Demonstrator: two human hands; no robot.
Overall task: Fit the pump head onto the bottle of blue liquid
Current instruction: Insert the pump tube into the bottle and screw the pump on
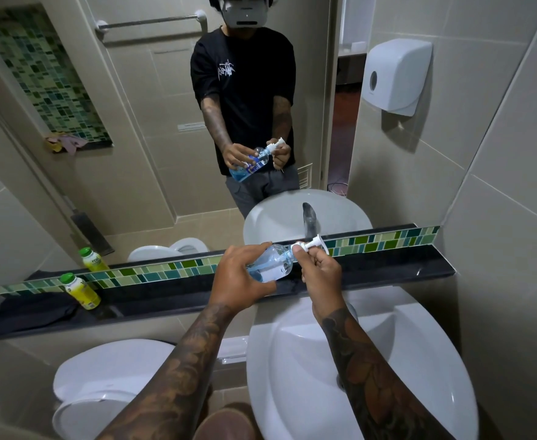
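A clear bottle of blue liquid [271, 263] is tilted with its neck pointing right, above the black ledge. My left hand [238, 279] wraps around its body. The white pump head [314, 243] sits at the bottle's neck, its nozzle pointing right. My right hand [319, 271] pinches the pump's collar with thumb and fingers. The dip tube shows inside the bottle. The mirror ahead repeats the bottle, the pump and both hands.
A white sink [362, 369] lies below my right arm, with its tap [310, 222] seen in the mirror. A black ledge [165, 300] holds a yellow bottle with a green cap [80, 290] at the left. A toilet [102, 385] is at lower left, a paper dispenser [394, 76] on the right wall.
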